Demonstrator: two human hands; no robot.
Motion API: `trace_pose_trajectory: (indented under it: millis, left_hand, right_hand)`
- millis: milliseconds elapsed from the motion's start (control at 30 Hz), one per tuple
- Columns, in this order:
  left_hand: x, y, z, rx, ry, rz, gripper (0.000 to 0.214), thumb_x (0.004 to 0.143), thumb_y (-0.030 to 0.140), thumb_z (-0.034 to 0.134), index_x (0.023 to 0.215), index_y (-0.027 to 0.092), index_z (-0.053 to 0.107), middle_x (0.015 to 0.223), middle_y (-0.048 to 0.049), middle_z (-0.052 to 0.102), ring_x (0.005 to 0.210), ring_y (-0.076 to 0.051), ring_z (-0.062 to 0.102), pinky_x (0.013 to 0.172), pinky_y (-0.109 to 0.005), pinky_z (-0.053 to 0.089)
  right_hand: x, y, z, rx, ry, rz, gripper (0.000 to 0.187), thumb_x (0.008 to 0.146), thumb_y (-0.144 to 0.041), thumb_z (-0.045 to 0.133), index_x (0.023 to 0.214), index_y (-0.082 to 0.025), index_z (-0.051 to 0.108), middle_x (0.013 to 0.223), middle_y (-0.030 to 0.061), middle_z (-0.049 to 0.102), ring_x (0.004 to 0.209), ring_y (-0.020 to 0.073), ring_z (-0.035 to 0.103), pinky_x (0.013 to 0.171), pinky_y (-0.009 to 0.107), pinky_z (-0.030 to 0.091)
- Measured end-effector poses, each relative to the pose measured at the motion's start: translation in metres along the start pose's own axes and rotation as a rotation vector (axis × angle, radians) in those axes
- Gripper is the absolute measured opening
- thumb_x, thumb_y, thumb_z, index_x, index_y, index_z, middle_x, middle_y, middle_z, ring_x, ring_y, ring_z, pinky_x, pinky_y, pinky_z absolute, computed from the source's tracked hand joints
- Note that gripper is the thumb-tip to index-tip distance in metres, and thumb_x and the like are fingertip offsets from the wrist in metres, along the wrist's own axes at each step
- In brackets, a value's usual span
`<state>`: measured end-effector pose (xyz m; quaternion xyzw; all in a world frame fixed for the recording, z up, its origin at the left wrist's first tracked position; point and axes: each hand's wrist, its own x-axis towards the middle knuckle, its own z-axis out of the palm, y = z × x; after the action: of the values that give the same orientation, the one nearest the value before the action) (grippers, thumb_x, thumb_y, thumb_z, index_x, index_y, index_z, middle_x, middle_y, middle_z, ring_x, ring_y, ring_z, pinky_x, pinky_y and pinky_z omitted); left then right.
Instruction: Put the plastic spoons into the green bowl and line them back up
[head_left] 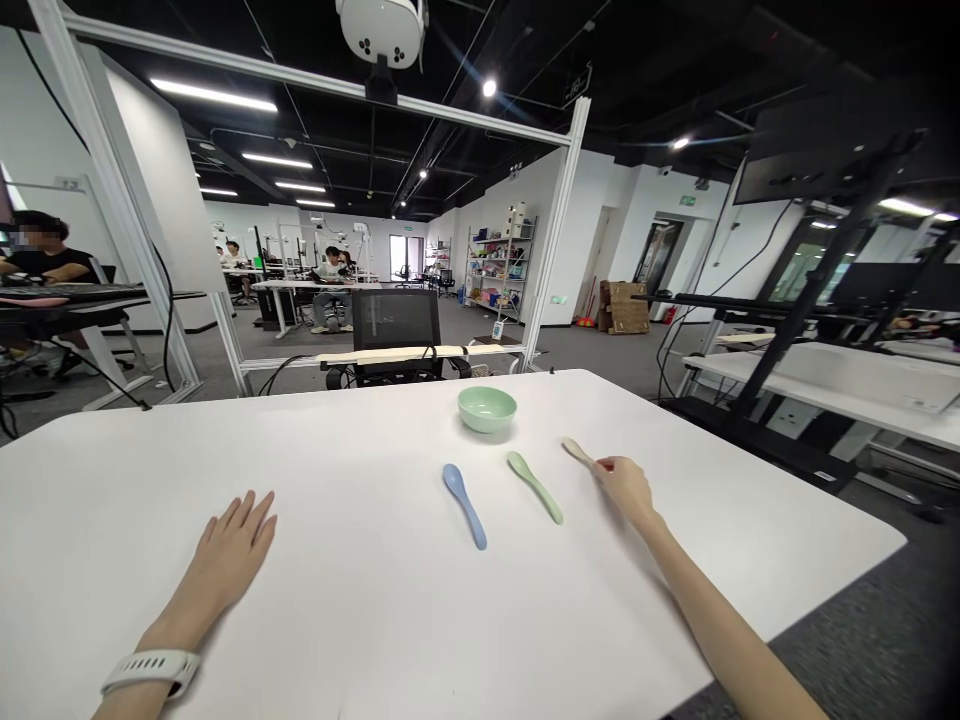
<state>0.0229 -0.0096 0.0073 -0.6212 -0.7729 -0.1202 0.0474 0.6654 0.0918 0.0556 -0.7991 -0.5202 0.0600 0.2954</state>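
Large white rectangular desk (375, 620) carries every item. Left hand (229, 555) lies flat at 8 o'clock, fingers straight and slightly spread, holding nothing. Right hand (626, 485) sits at 3 o'clock. Round mint-green bowl (487, 409) stands at 12 o'clock. Blue plastic spoon (464, 505) and light-green plastic spoon (534, 486) lie apart at centre. Small beige plastic spoon (577, 451) lies at 2 o'clock, its handle pinched by the right fingers.

three spoons (464, 505), one bowl (487, 409), one table (375, 600)

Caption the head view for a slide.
Right hand pinches beige plastic spoon on white table; left hand rests flat.
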Motion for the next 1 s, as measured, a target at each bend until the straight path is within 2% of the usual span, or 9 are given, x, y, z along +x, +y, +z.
trace_pose_trajectory:
  millis: [133, 333, 400, 533, 667, 767, 867, 933, 1000]
  left_hand:
    - [0.001, 0.0, 0.002, -0.002, 0.014, -0.004, 0.074, 0.103, 0.044, 0.019, 0.161, 0.01, 0.051, 0.17, -0.0203, 0.048, 0.16, -0.039, 0.042, 0.13, -0.061, 0.033]
    - [0.0, 0.002, -0.001, -0.012, -0.018, -0.026, 0.076, 0.101, 0.045, 0.019, 0.162, 0.01, 0.05, 0.172, -0.0201, 0.046, 0.162, -0.038, 0.04, 0.131, -0.06, 0.031]
    - [-0.001, 0.002, -0.003, -0.032, 0.005, -0.024, 0.077, 0.101, 0.045, 0.019, 0.16, 0.009, 0.052, 0.17, -0.0216, 0.048, 0.161, -0.039, 0.041, 0.131, -0.062, 0.032]
    - [-0.003, 0.014, -0.018, -0.163, 0.145, 0.098, 0.071, 0.098, 0.044, 0.027, 0.149, 0.01, 0.062, 0.159, -0.0224, 0.061, 0.152, -0.039, 0.052, 0.127, -0.06, 0.039]
    - [-0.011, 0.072, -0.042, -0.536, 0.113, 0.108, 0.062, 0.092, 0.059, 0.042, 0.128, 0.018, 0.072, 0.128, -0.0162, 0.078, 0.122, -0.034, 0.07, 0.11, -0.051, 0.056]
    - [-0.021, 0.144, -0.056, -0.866, -0.169, 0.06, 0.062, 0.085, 0.075, 0.052, 0.107, 0.022, 0.075, 0.102, -0.0105, 0.081, 0.088, -0.027, 0.074, 0.081, -0.042, 0.062]
    - [-0.031, 0.212, -0.061, -1.142, -0.469, 0.033, 0.076, 0.071, 0.089, 0.061, 0.096, 0.017, 0.075, 0.092, -0.0115, 0.078, 0.077, -0.022, 0.071, 0.067, -0.035, 0.056]
    - [-0.036, 0.244, -0.061, -1.266, -0.572, 0.0, 0.081, 0.063, 0.092, 0.067, 0.091, 0.016, 0.074, 0.089, -0.0112, 0.075, 0.071, -0.019, 0.067, 0.063, -0.033, 0.051]
    - [-0.038, 0.261, -0.058, -1.345, -0.581, 0.007, 0.081, 0.06, 0.092, 0.071, 0.087, 0.016, 0.073, 0.086, -0.0091, 0.073, 0.068, -0.016, 0.062, 0.06, -0.03, 0.047]
  right_hand:
    - [-0.001, 0.003, 0.002, -0.003, 0.026, -0.026, 0.031, 0.095, -0.044, 0.066, 0.088, -0.019, 0.082, 0.097, 0.0163, 0.082, 0.086, 0.0299, 0.076, 0.068, 0.033, 0.051]
    - [-0.008, -0.011, 0.005, 0.008, 0.143, -0.081, 0.042, 0.096, -0.035, 0.057, 0.12, -0.009, 0.078, 0.124, 0.0252, 0.073, 0.096, 0.0301, 0.074, 0.084, 0.037, 0.055]
    - [-0.015, -0.023, 0.009, 0.081, 0.064, -0.183, 0.042, 0.097, -0.035, 0.056, 0.125, -0.01, 0.076, 0.114, 0.0203, 0.074, 0.093, 0.0282, 0.073, 0.087, 0.037, 0.054]
    - [-0.039, -0.048, 0.022, 0.245, -0.236, -0.325, 0.043, 0.093, -0.043, 0.065, 0.125, -0.014, 0.072, 0.083, 0.0055, 0.072, 0.076, 0.0242, 0.069, 0.077, 0.034, 0.051]
    - [-0.064, -0.075, 0.03, 0.437, -0.315, -0.393, 0.045, 0.09, -0.048, 0.067, 0.122, -0.017, 0.067, 0.071, -0.0021, 0.063, 0.067, 0.0208, 0.062, 0.066, 0.032, 0.046]
    - [-0.088, -0.103, 0.033, 0.626, -0.296, -0.444, 0.048, 0.088, -0.058, 0.067, 0.118, -0.021, 0.062, 0.068, -0.0054, 0.057, 0.063, 0.0191, 0.057, 0.063, 0.032, 0.045]
    - [-0.123, -0.134, 0.037, 0.806, -0.363, -0.483, 0.046, 0.089, -0.062, 0.065, 0.116, -0.025, 0.056, 0.068, -0.0068, 0.056, 0.061, 0.0183, 0.055, 0.062, 0.031, 0.045]
    - [-0.145, -0.151, 0.042, 0.875, -0.436, -0.492, 0.042, 0.091, -0.059, 0.066, 0.113, -0.026, 0.053, 0.068, -0.0074, 0.056, 0.061, 0.0178, 0.055, 0.061, 0.03, 0.045]
    - [-0.16, -0.162, 0.046, 0.915, -0.496, -0.487, 0.04, 0.092, -0.058, 0.066, 0.111, -0.027, 0.05, 0.068, -0.0082, 0.056, 0.061, 0.0173, 0.056, 0.061, 0.029, 0.044]
